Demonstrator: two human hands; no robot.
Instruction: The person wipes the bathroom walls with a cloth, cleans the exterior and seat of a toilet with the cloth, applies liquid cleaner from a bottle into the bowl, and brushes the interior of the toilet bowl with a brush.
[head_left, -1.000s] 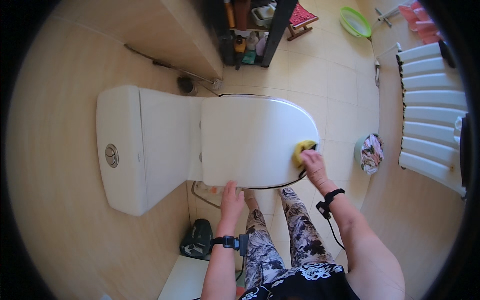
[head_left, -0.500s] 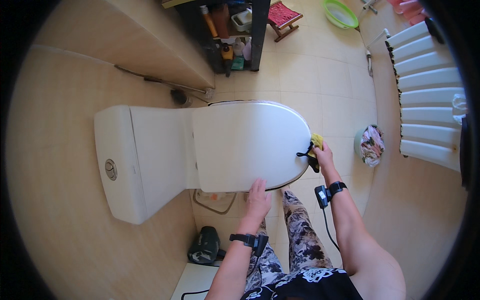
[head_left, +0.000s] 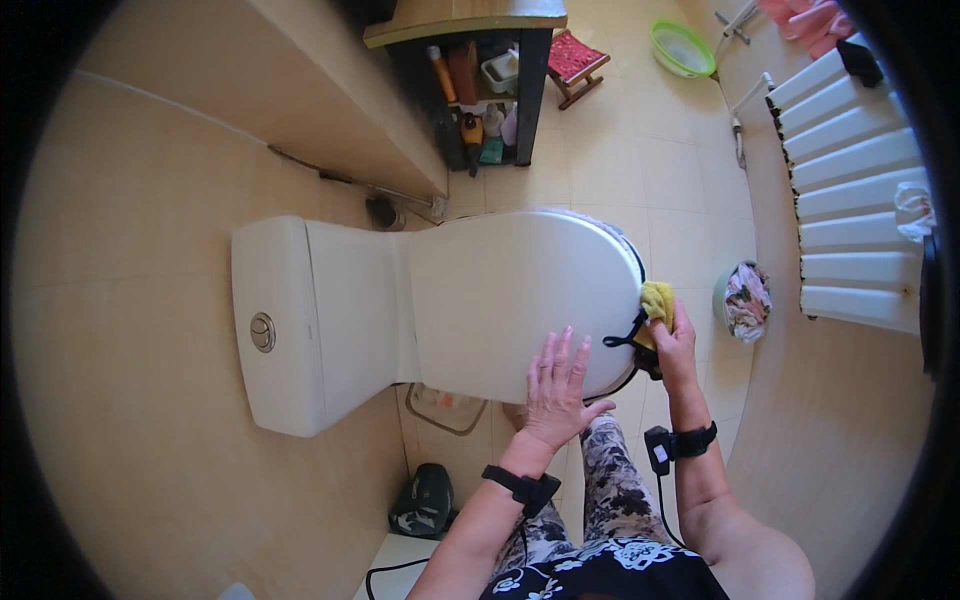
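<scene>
A white toilet lid (head_left: 510,290) lies closed in front of me, with the cistern (head_left: 275,370) and its round flush button to the left. My left hand (head_left: 558,400) rests on the lid near its close edge, fingers spread, nothing in it. At the rounded front end, my right hand (head_left: 677,345) is closed on a yellow cloth (head_left: 656,302) with black edging and a black loop. That cloth touches the lid's rim, and its loop lies over the white surface. A dark-edged seat cover shows beneath the lid's rim.
A dark shelf unit (head_left: 535,110) with bottles stands beyond the toilet, beside a red folding stool (head_left: 575,55). A green basin (head_left: 683,50) is far right. A bucket of cloth (head_left: 745,300) stands near the white radiator (head_left: 860,235). A waste bin (head_left: 450,412) sits beside the toilet's near side.
My left hand has moved up farther onto the lid, its fingers now spread. The right hand stays at the lid's front end with the cloth. The whole view has shifted slightly.
</scene>
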